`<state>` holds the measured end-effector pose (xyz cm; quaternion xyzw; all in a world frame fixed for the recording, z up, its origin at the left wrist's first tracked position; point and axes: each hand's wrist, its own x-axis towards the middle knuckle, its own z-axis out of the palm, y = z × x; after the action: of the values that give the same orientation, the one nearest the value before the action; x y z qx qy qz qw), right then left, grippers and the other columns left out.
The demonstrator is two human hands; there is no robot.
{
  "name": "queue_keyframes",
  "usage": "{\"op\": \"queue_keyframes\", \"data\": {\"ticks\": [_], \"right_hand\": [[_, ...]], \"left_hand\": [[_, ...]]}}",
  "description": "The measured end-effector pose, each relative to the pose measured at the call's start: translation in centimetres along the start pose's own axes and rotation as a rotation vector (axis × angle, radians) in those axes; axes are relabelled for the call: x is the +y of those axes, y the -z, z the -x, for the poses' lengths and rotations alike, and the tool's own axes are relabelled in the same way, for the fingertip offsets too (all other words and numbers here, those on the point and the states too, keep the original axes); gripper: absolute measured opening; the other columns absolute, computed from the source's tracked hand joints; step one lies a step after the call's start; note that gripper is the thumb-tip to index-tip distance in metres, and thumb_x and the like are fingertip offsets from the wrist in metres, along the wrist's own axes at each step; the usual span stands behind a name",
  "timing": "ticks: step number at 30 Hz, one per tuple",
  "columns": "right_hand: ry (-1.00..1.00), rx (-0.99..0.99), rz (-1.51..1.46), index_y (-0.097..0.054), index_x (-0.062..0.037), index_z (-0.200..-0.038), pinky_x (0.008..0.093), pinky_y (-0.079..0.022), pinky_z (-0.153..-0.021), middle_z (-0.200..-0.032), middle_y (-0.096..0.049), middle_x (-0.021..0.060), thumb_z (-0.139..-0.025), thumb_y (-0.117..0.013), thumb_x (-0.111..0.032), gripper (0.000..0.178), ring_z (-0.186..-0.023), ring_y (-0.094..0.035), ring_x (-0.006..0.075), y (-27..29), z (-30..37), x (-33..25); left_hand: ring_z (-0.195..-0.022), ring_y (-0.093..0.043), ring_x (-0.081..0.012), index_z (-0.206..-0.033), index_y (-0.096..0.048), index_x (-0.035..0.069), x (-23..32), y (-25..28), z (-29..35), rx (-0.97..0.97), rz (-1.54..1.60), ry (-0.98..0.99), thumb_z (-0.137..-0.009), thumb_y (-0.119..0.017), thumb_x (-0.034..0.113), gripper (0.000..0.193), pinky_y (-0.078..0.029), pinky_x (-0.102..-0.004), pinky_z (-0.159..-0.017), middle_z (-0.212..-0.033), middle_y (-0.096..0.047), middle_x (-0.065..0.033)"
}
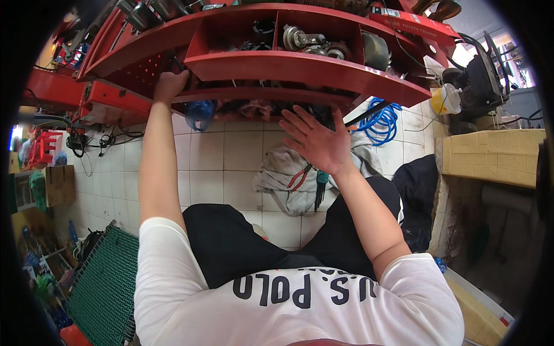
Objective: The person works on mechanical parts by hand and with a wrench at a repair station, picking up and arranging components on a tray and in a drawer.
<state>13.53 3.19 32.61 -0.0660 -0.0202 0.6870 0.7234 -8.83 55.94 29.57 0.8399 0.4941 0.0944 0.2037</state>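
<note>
My left hand [169, 86] reaches into the left compartment of a red metal tool cart [300, 68]. It looks closed beside a dark object, but most of its fingers are hidden, so what it grips cannot be made out. In front of the cart my right hand [321, 141] is held up, palm showing, fingers spread and nothing in it. Under it, red-handled pliers [299, 178] and a tool with a teal handle [321, 177] lie on a grey cloth [277, 180] on the floor.
Lamp bulbs [314, 41] and metal parts sit in the cart's bins. A blue plastic bag [199, 114] hangs below. A coiled blue hose [381, 124] lies at the right, near a yellow-and-white container [445, 99] and a cardboard box [493, 155]. A green woven seat [104, 285] stands at left.
</note>
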Motion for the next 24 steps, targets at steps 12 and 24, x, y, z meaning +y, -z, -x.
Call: {"op": "queue_keyframes", "data": {"ticks": [12, 24], "right_hand": [[0.011, 0.089, 0.096, -0.032, -0.0093, -0.165, 0.0570, -0.023, -0.126, -0.170, -0.033, 0.0183, -0.101, -0.038, -0.077, 0.093, -0.155, -0.033, 0.0376, 1.7, 2.5, -1.5], [-0.028, 0.055, 0.194, -0.038, -0.0104, -0.163, 0.0563, -0.033, -0.121, -0.166, -0.040, 0.0210, -0.102, -0.043, -0.071, 0.085, -0.149, -0.043, 0.0399, 3.4, 2.3, -1.5]], "left_hand": [[-0.145, -0.048, -0.0417, -0.153, -0.041, -0.006, 4.5, -8.2, 0.2, 0.047, -0.296, 0.258, -0.080, -0.077, 0.065, 0.108, -0.042, -0.0495, -0.119, -0.156, -0.049, -0.0251], [-0.149, -0.042, -0.0384, -0.152, -0.049, 0.001, 6.7, -7.2, 1.3, 0.121, -0.367, 0.317, -0.073, -0.076, 0.078, 0.114, -0.039, -0.0544, -0.120, -0.160, -0.045, -0.0198]]}}
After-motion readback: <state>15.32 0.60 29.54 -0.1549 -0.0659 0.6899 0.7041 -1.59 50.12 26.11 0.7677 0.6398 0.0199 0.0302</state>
